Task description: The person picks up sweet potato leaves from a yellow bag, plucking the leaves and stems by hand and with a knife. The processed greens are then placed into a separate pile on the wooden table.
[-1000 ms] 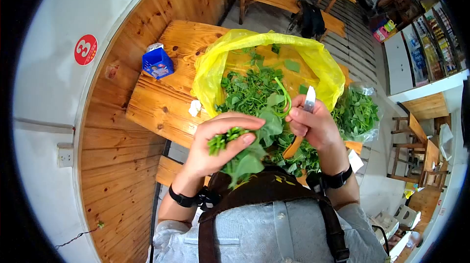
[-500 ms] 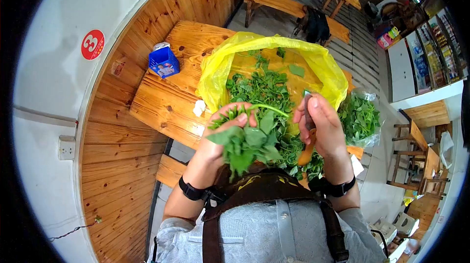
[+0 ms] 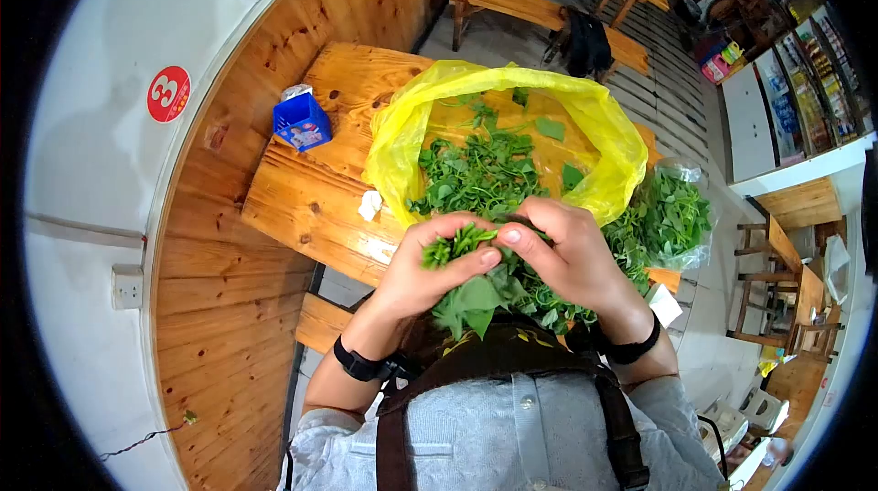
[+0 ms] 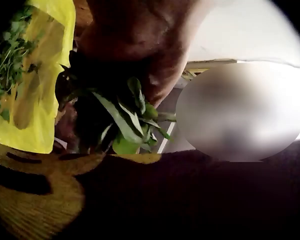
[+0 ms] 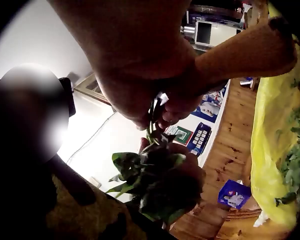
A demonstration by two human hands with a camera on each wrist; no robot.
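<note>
My left hand [image 3: 412, 267] grips a bunch of leafy greens [image 3: 476, 304], its cut stem ends poking up between thumb and fingers while the leaves hang below. Close against it, my right hand [image 3: 581, 253] holds a small knife [image 5: 162, 98], whose blade glints in the right wrist view; its handle is hidden by the hand. Both thumbs nearly meet at the stems. In the left wrist view, long leaves [image 4: 122, 117] spread under the shaded hand. Beyond the hands lies an open yellow plastic bag [image 3: 608, 125] with loose greens [image 3: 476, 166] in it.
A clear bag of greens [image 3: 675, 217] lies at the right. On the wooden table [image 3: 306, 203], a blue box [image 3: 302, 123] and a crumpled white tissue [image 3: 369, 205] sit left of the yellow bag. A wood-panelled wall [image 3: 229, 308] runs along the left side.
The right hand with the knife drew away rightward along a stem, then came back left to the left hand. The bunch stays in the left hand, its leaves turned lower.
</note>
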